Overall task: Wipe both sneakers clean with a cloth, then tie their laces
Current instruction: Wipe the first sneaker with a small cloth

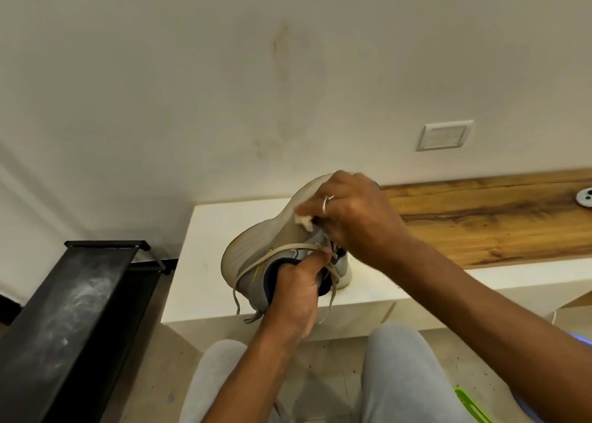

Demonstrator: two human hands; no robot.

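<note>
Ideally the left hand [294,291], gripping the grey lace-up sneaker [256,256] by its collar, should brace it while the right hand [355,211], pinching a crumpled white cloth [304,220], rubs firmly.

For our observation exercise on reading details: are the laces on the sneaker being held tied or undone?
Undone. The laces trail loose from the sneaker, their ends hanging free below it; no bow is visible.
</note>
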